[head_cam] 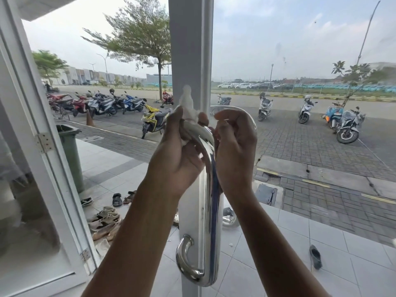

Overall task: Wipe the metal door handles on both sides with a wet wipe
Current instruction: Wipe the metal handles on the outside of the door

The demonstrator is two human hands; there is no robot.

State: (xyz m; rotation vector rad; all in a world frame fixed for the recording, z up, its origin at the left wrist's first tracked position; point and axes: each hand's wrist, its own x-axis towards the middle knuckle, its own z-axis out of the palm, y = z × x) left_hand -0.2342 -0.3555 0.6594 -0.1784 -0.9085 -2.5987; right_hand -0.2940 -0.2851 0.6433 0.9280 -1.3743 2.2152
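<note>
A polished metal door handle [211, 200] runs down the white door frame [188, 50], curving in at its top and bottom. My left hand [180, 151] grips a white wet wipe [188, 106] against the handle's upper curve, and part of the wipe sticks up above my fingers. My right hand [234, 146] is beside the handle's top on the right, fingers curled; what they grasp is unclear. Through the glass, the outer handle [240, 113] shows behind my right hand.
The left door panel [49, 159] stands open onto a tiled porch with several shoes [105, 217] and a green bin [71, 153]. Beyond the glass [310, 146], parked motorbikes [154, 121] stand on paving.
</note>
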